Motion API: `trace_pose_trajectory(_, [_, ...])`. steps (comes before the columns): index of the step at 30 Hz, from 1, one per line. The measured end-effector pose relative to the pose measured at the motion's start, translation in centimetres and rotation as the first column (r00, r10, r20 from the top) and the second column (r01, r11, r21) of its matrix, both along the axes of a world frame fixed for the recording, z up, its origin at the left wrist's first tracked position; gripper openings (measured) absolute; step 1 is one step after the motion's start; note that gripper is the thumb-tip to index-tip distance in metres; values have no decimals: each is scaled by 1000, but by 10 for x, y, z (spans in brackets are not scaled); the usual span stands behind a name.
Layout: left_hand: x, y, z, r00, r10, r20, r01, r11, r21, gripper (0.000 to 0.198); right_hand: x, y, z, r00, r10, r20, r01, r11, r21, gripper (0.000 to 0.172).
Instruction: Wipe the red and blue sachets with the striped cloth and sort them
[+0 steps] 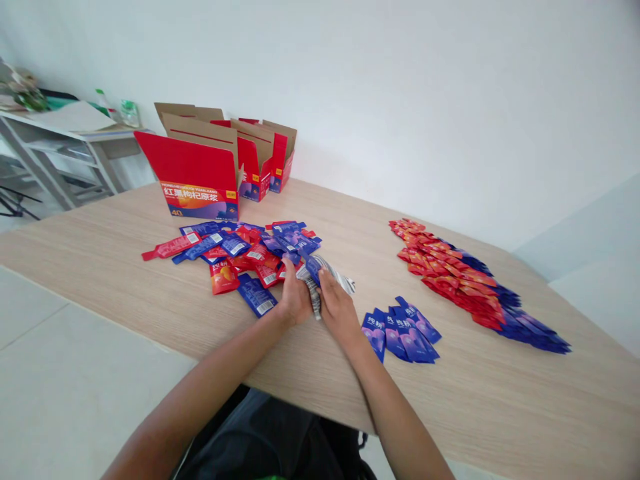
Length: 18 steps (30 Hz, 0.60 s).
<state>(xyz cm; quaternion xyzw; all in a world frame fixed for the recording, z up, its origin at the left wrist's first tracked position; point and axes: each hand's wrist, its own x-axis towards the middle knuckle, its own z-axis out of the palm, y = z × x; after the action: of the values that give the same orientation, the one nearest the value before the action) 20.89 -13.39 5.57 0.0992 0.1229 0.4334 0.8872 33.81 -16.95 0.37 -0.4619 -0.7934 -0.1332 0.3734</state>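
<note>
My right hand [337,308] is closed on a blue pouch [313,269], held against a black-and-white striped cloth [344,280]. The cloth bunches between my hands and spreads behind my right fingers. My left hand [296,298] is closed at the cloth's left side, thumb up; its fingertips are partly hidden. Just beyond my hands lies a loose heap of red and blue pouches, among them a red pouch [224,277] and a blue pouch [257,295]. Several blue pouches [411,339] lie overlapping beside my right forearm.
Open red cartons [200,180] stand at the back left of the wooden table [500,400]. Long overlapping rows of red pouches [450,280] and blue pouches [530,327] lie at the right. A white wall rises behind; a grey desk [100,137] stands at the far left.
</note>
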Motion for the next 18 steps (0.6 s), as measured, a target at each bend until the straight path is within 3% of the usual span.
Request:
trace_pose_trajectory(4, [-10, 10, 2, 998, 44, 52, -44, 999, 5, 107, 5, 0, 9, 989, 31, 142, -38, 998, 50, 72])
trace_pose_trajectory(9, [-23, 23, 4, 990, 128, 67, -130, 991, 29, 109, 1, -2, 12, 979, 38, 199, -55, 995, 82, 69])
trace_pose_trajectory(13, [-22, 19, 5, 998, 31, 55, -32, 999, 12, 112, -4, -4, 11, 993, 8, 115, -25, 989, 144, 66])
trace_pose_trajectory(18, [-9, 0, 4, 991, -132, 33, 132, 991, 20, 100, -3, -7, 11, 999, -10, -32, 11, 999, 35, 62])
